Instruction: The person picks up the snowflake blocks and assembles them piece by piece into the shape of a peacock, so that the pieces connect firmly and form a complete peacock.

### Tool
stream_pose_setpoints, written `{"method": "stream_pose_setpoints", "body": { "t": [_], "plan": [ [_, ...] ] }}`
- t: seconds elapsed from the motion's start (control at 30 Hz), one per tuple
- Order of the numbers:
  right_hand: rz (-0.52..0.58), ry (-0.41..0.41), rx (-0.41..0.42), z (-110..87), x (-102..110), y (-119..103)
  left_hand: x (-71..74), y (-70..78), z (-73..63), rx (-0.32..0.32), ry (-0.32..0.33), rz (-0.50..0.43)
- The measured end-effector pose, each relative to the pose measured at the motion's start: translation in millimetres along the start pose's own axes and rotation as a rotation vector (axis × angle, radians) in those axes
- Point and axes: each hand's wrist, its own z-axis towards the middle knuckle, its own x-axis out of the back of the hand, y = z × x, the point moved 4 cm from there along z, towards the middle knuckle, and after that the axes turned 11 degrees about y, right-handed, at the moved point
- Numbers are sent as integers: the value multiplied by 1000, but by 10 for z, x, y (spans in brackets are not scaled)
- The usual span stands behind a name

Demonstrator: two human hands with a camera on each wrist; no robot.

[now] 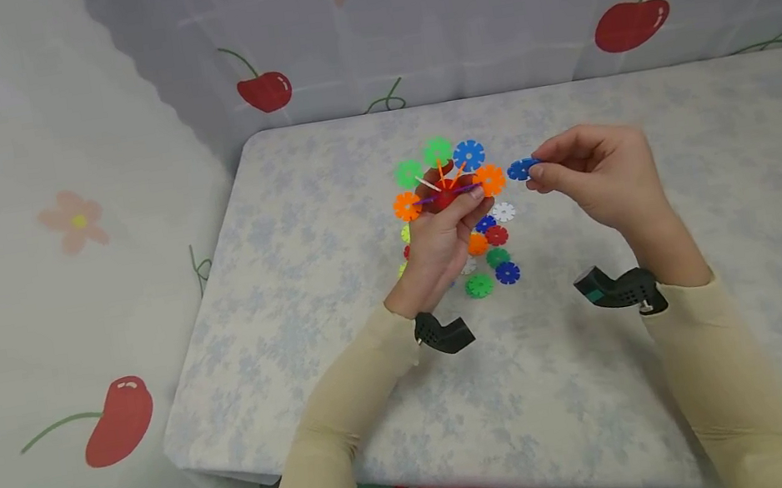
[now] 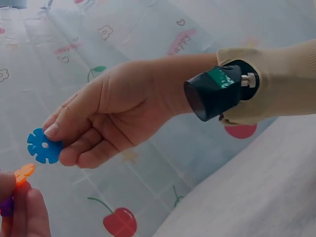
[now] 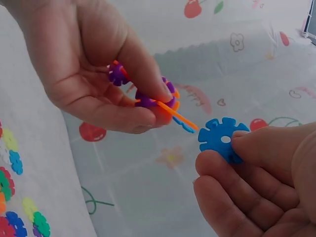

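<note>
My left hand [image 1: 441, 249] grips a cluster of interlocked plastic snowflake discs above the table. Around its red centre [image 1: 443, 199] stand green [image 1: 437, 152], blue [image 1: 469, 155] and orange discs [image 1: 489, 179]. In the right wrist view, the left thumb and fingers pinch a purple disc [image 3: 146, 100] with an orange disc [image 3: 178, 116] slotted into it, edge-on. My right hand [image 1: 604, 174] pinches a loose blue snowflake disc [image 3: 217, 136] between thumb and fingers. A small gap separates this blue disc from the orange one in the left wrist view.
Several loose snowflake discs lie on the table below the left hand, among them a green [image 1: 478, 286], a dark blue [image 1: 507, 273] and a white one [image 1: 503, 212]. A pale patterned cloth [image 1: 292, 292] covers the table. Behind it hangs a cherry-print curtain [image 1: 448, 16].
</note>
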Motion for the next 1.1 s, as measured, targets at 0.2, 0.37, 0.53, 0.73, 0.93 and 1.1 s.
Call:
{"method": "stream_pose_setpoints", "body": {
  "t": [0.2,0.37,0.53,0.73,0.93,1.1],
  "plan": [
    [-30,17,32,-79,-9,20,-17,48,-34,-48,-56,-34],
    [-27,21,58,-91,-35,2,-28,79,-63,-97,-98,-6],
    [-17,19,79,-89,-49,-22,-26,110,-78,-140,-95,58],
    [90,93,94,-75,37,-24,-43,104,-78,-136,-163,60],
    [342,148,51,-53,134,20,-68,64,-69,-96,-264,6],
    [342,156,37,-57,155,13,-67,45,-75,-68,-273,27]
  ]
}}
